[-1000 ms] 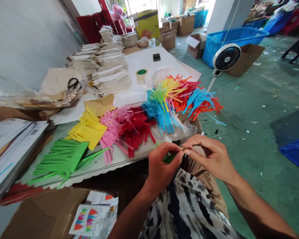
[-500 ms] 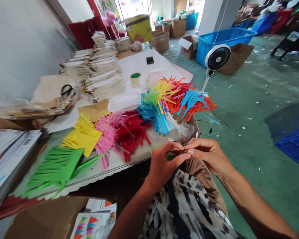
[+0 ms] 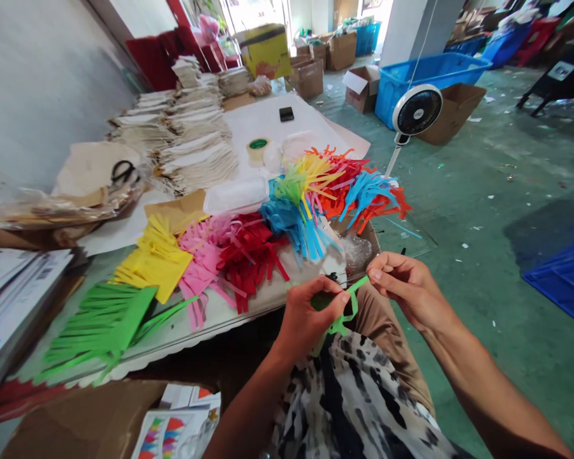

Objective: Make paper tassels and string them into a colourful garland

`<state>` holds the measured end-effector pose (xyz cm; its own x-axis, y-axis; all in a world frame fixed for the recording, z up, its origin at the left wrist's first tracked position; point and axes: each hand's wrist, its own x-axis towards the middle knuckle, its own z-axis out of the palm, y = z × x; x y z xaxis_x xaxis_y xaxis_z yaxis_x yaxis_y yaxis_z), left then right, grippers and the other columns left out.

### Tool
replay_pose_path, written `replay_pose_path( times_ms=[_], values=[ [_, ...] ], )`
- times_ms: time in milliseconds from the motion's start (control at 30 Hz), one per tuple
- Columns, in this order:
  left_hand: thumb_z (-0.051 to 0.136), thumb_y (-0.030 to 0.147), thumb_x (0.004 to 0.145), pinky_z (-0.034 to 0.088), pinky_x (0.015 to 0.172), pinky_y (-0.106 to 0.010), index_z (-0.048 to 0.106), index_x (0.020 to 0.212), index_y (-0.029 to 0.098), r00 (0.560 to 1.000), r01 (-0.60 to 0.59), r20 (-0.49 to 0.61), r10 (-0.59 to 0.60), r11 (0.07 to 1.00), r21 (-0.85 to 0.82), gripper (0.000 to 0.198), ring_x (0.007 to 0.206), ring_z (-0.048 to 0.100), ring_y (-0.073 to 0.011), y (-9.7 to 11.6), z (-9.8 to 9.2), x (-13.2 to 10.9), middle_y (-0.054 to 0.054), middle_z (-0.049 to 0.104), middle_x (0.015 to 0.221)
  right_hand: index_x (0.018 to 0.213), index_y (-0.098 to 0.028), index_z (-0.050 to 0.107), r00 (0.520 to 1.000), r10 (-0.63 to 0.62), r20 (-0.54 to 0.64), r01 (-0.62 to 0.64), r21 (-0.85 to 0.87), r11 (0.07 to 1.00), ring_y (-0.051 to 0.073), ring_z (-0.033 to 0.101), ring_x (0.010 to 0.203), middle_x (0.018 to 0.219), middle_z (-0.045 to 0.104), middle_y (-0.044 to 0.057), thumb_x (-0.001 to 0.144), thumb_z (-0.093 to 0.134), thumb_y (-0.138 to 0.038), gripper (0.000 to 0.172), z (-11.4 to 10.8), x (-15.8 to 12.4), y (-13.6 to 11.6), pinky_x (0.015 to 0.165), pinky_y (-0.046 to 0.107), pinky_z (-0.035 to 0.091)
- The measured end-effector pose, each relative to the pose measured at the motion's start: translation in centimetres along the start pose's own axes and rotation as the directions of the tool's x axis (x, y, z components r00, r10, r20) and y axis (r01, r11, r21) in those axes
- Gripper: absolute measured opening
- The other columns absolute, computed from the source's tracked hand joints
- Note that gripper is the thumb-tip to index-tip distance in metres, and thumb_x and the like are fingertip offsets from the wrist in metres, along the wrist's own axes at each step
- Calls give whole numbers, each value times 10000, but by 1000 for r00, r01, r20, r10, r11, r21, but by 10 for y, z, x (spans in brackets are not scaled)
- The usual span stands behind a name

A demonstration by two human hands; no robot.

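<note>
Between my hands, above my lap, is a green fringed paper tassel. My left hand pinches it with thumb and index finger, and its strips dangle below. One strip is stretched to the right, its end gripped by the fingertips of my right hand. On the table to the left lie a green fringed sheet, a yellow fringed sheet, a pink fringed pile and a dark red one. Blue fringes are beyond my left hand.
Finished-looking tassels in mixed colours sit at the table's right edge, near a white fan. Farther back are a tape roll, a phone, stacked cloth bundles and scissors. A blue crate stands on the floor at right.
My hands were together at the fingertips; now my right hand has moved away to the right, drawing out a green strip. More of the green tassel shows below my left hand.
</note>
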<state>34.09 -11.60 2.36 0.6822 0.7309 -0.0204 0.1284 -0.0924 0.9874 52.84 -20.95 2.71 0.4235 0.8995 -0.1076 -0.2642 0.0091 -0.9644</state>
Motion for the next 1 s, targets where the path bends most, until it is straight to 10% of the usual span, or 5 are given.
replay_pose_path(
  times_ms=[133, 467, 700, 900, 1000],
  values=[
    [701, 270, 921, 528, 859, -267, 710, 1159, 201, 989, -99, 110, 94, 994, 40, 248, 935, 697, -161, 4, -3, 4, -49, 765, 1089, 821, -175, 737, 995, -45, 88, 58, -153, 987, 98, 552, 657, 737, 655, 0, 859, 868, -437, 296, 3, 1, -3, 620, 216, 438],
    [464, 434, 1084, 382, 579, -221, 611, 889, 185, 976, 0, 218, 4, 1000, -19, 349, 567, 480, -88, 1, -11, 1, 44, 514, 666, 881, -200, 699, 973, -221, 62, 229, -352, 908, 114, 552, 665, 752, 624, -11, 969, 744, -468, 285, 27, 3, -17, 614, 236, 442],
    [515, 443, 1059, 522, 785, -293, 674, 1048, 194, 982, -175, -4, 189, 918, 355, 296, 797, 625, -171, -13, -75, 50, -22, 661, 864, 927, -228, 653, 910, -411, 62, 409, -301, 861, 132, 594, 587, 741, 670, -2, 953, 754, -493, 285, 67, 75, -48, 582, 278, 487],
    [625, 260, 964, 330, 1240, -563, 555, 1451, 153, 521, 28, -494, 696, 565, 825, 504, 1404, 503, -348, -2, -167, 71, -200, 601, 1450, 1029, -276, 701, 564, -811, 157, 730, -554, 400, 266, 722, 1033, 1051, 749, 96, 1009, 675, -428, 155, 88, 136, -44, 932, 453, 583],
    [582, 231, 998, 396, 1204, -523, 605, 1407, 195, 543, 12, -449, 709, 528, 849, 411, 1343, 570, -306, -15, -168, 37, -146, 658, 1368, 1062, -261, 723, 531, -700, 478, 761, -633, 145, 257, 723, 1087, 1082, 777, 105, 1066, 554, -349, 191, 83, 155, -5, 996, 451, 566]
  ],
)
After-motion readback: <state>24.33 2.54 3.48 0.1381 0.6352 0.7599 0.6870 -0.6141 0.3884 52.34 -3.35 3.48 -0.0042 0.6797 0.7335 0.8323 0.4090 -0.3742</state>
